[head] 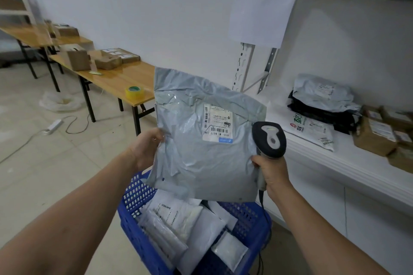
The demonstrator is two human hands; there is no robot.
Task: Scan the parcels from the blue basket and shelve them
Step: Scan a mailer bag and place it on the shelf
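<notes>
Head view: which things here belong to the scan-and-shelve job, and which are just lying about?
Job: grey parcel in the left hand; scanner in the right hand; blue basket with more parcels; shelf with shelved parcels.
Lying about: yellow tape roll and cardboard boxes on the wooden tables; power strip on the floor.

I see the parcel (pixel 201 152) between my left hand (pixel 147 147) and right hand (pixel 271 172), above the basket (pixel 131 219), which has more mailers (pixel 178 219) in it. The scanner (pixel 269 138) is at the parcel's right edge. On the right, the shelf (pixel 312 156) carries bags (pixel 321 96). Behind on the left, the desk (pixel 111 80) carries a tape roll (pixel 133 92).
</notes>
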